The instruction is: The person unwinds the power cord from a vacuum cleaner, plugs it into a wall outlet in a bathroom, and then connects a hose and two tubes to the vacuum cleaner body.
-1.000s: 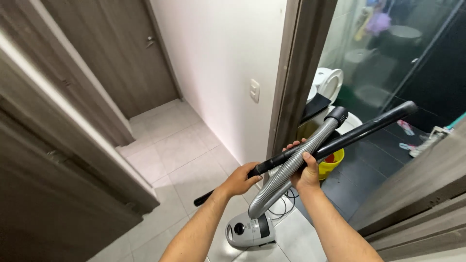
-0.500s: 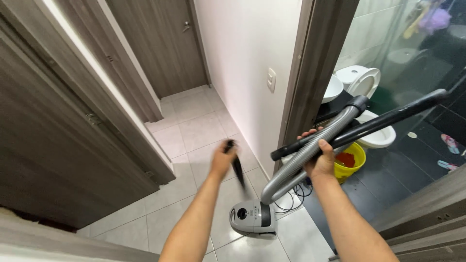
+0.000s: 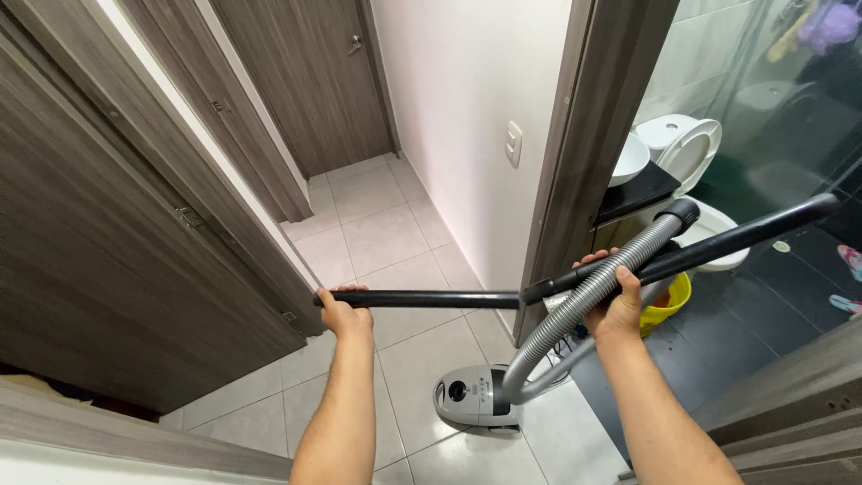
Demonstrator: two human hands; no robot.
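Head view, left to right.

Far left: dark wood-grain door (image 3: 108, 269) standing open, grey floor tiles (image 3: 377, 242) beyond it, second closed door (image 3: 305, 72) at the end of the hallway.

Left hand (image 3: 346, 314): fingers curled shut around the far end of the thin inner tube (image 3: 422, 299) of the black telescopic wand. A second ago this hand sat close beside the right one at the wand's middle; half a second ago it was swinging out, blurred. Now the arm is stretched left and the inner tube lies drawn out, roughly level. Judgement: the wand has been extended to near full reach.

Centre, on the floor: grey canister vacuum cleaner (image 3: 471, 397), below and between the forearms, cord loops just beside it. Light switch (image 3: 514, 142) on the white wall above.

Right hand (image 3: 615, 296): fingers clamped around both the thick outer wand tube (image 3: 745, 235) and the ribbed grey hose (image 3: 584, 301), held together. This grip is unchanged across the frames.

Right: bathroom doorway, white toilet (image 3: 696, 171), yellow bucket (image 3: 669, 301) on dark tiles.
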